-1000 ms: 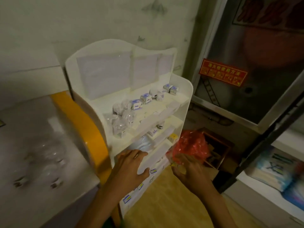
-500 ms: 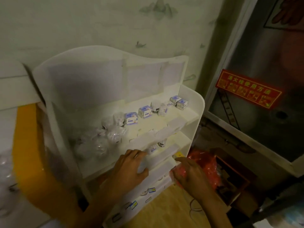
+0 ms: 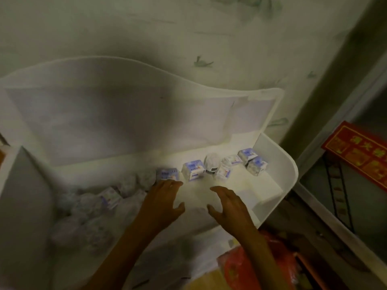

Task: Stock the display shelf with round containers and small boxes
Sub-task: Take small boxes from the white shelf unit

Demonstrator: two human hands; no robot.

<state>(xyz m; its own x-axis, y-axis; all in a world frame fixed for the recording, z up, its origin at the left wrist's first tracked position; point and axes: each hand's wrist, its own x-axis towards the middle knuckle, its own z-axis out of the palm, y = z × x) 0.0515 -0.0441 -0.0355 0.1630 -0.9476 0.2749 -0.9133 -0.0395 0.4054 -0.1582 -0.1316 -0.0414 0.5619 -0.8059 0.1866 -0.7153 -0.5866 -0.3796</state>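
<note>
A white display shelf (image 3: 280,181) fills the view, its top tier lit. Along that tier stand several small white-and-blue boxes (image 3: 193,170) and a round wrapped container (image 3: 212,164). More round containers in clear wrap (image 3: 83,208) lie heaped at the tier's left end. My left hand (image 3: 163,204) reaches over the tier with straight fingers, its fingertips touching a small blue box (image 3: 167,173). Just to the right, my right hand (image 3: 228,208) hovers with its fingers spread and holds nothing.
A red plastic bag (image 3: 240,266) sits below the shelf at the lower right. A metal door panel with a red-and-yellow sign (image 3: 356,155) stands to the right. Behind the shelf is a patterned wall (image 3: 188,28).
Both hands have risen from the lower tiers to the top tier. The camera has moved closer and now looks down on the top tier.
</note>
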